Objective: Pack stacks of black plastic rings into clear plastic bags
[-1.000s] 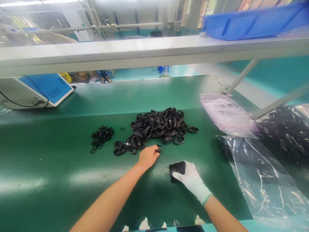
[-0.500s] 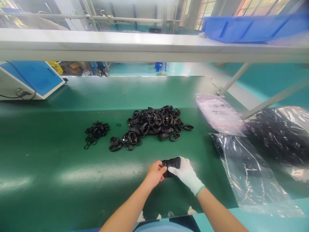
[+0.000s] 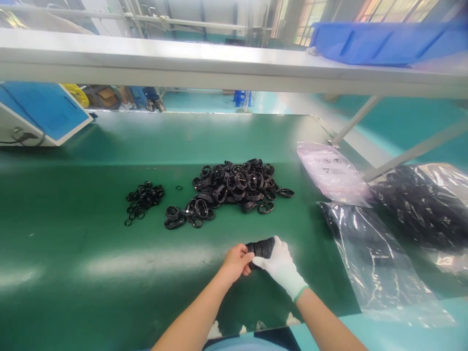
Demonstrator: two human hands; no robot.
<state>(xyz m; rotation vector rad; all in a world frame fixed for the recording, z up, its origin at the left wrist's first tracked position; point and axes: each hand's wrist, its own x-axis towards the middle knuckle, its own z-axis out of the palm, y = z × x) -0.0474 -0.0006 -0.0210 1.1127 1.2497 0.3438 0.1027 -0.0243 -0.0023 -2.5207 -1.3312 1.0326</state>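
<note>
Near the front of the green table, a thick roll of black coils (image 3: 262,248) lies between both hands. My left hand (image 3: 237,261), bare, grips its left end with thumb and fingers. The right end is held by my right hand (image 3: 280,263) in a white glove, its thumb along the near side. Beyond them is a large pile of black coiled cables (image 3: 234,183), with a few coils (image 3: 195,212) at its lower left. Small black rings (image 3: 145,197) form a separate heap further left, and one loose ring (image 3: 179,187) lies between the heaps.
Clear plastic bags (image 3: 376,263) and a pinkish printed bag (image 3: 331,170) lie at the right, beside bagged black items (image 3: 420,204). A white shelf (image 3: 219,70) crosses above, bearing a blue bin (image 3: 383,44). A blue and white box (image 3: 44,114) stands back left.
The view has shifted slightly. Both hands still hold the roll, and my gloved right hand and wrist have turned a little.
</note>
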